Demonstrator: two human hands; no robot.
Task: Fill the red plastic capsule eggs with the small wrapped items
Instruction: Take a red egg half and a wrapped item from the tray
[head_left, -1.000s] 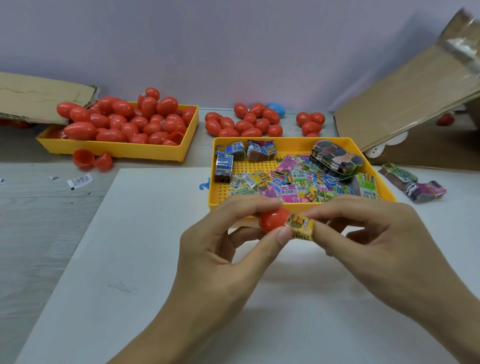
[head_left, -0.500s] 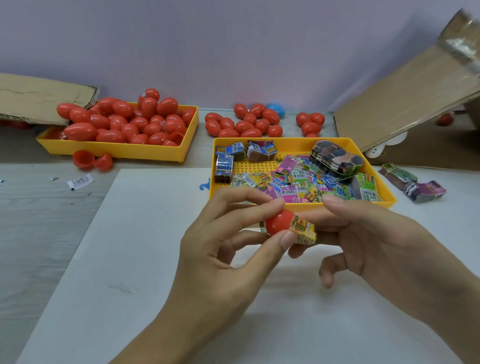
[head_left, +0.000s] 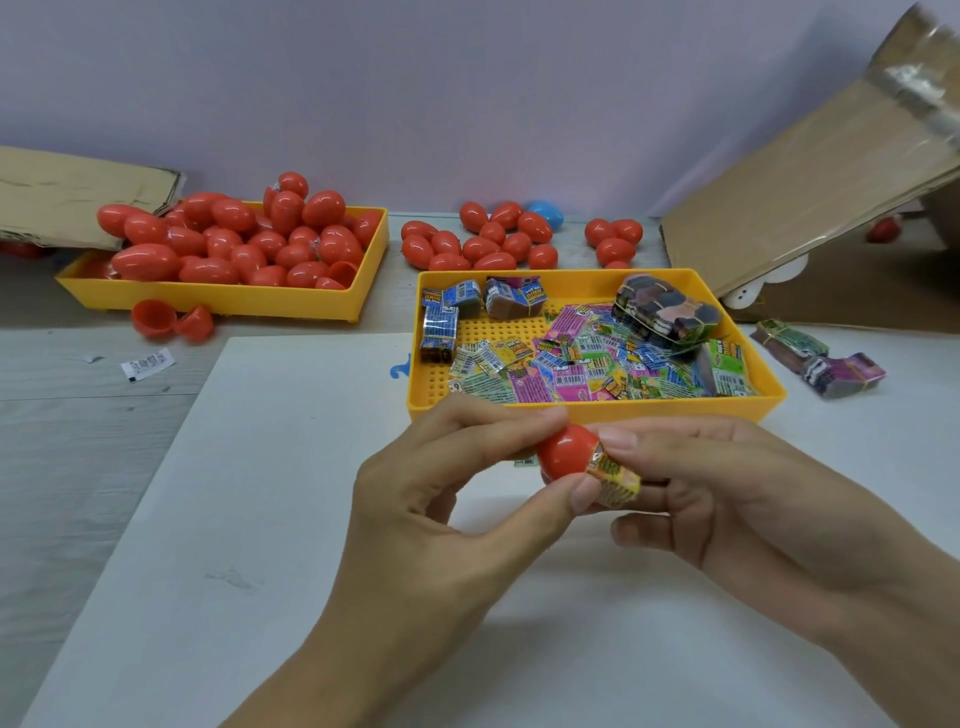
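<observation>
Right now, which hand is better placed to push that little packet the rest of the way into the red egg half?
Probably the right hand. Its fingertips already rest on the packet, which sticks out of the egg half. The left hand pinches the egg half between thumb and fingers, so it is busy steadying it.

red egg half (head_left: 563, 451) is pinched by left hand (head_left: 447, 499) | wrapped item (head_left: 613, 475) is pressed into it by right hand (head_left: 727, 499) | yellow tray (head_left: 597, 410) is seen just beyond both hands

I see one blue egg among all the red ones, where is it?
In the head view the blue egg lies at the back of the table by the wall, right of centre, behind the loose red eggs beyond the yellow tray of wrapped items.
</observation>
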